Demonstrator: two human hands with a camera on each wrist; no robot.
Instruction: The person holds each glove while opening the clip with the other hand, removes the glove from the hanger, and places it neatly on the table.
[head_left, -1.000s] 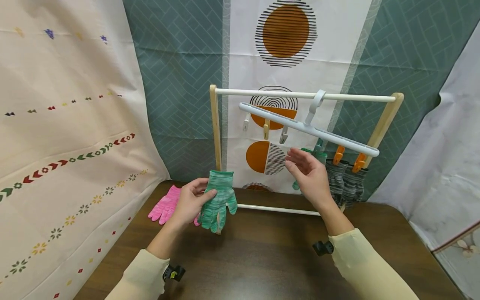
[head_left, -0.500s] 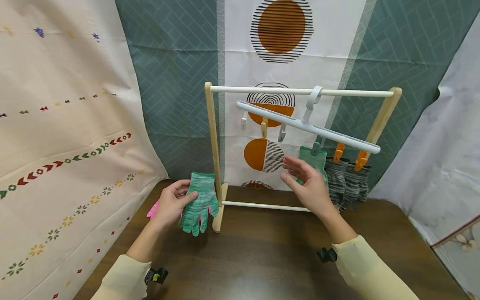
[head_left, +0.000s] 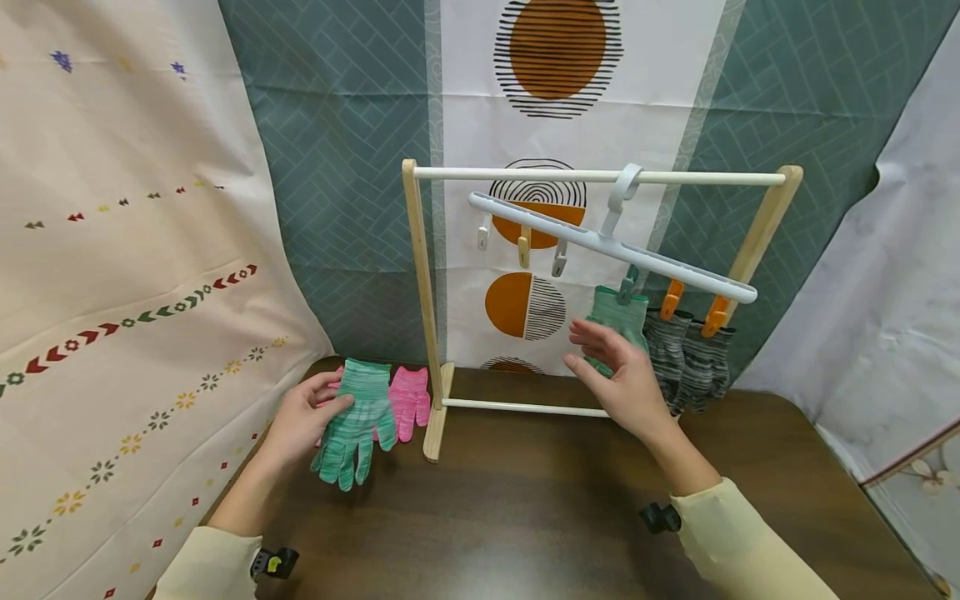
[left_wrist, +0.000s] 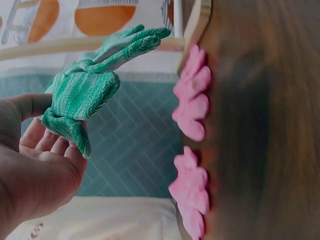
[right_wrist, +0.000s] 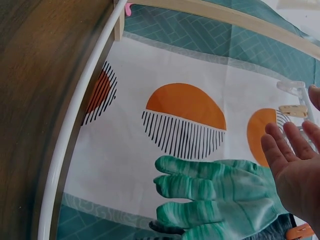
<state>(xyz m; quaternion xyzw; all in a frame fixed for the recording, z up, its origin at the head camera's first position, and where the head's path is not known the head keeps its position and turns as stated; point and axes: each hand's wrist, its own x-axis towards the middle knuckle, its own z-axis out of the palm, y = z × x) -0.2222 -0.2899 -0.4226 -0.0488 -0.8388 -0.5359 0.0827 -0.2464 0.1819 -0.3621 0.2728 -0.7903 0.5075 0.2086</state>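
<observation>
A green knit glove (head_left: 358, 425) hangs fingers down from my left hand (head_left: 296, 421), pinched at its side between thumb and fingers. The left wrist view shows the same glove (left_wrist: 85, 95) above the table level. Behind it, two pink gloves (head_left: 411, 402) lie at the table's back left, one mostly hidden in the head view. My right hand (head_left: 622, 379) is raised with relaxed fingers, holding nothing, beside another green glove (head_left: 621, 312). That glove hangs by its cuff from a teal clip (head_left: 628, 283) on a pale hanger (head_left: 585, 237).
A wooden rack (head_left: 420, 275) with white bars carries the hanger, which slopes down to the right. Orange clips (head_left: 672, 298) hold black-and-grey knit gloves (head_left: 705, 367) at the right end. A white clip (head_left: 483, 232), a yellow clip (head_left: 524, 247) and a grey clip (head_left: 559, 258) dangle on the left.
My left hand has carried the green glove leftward and slightly down, from beside the rack's left post to in front of the pink gloves. My right hand has stayed near the hanging glove.
</observation>
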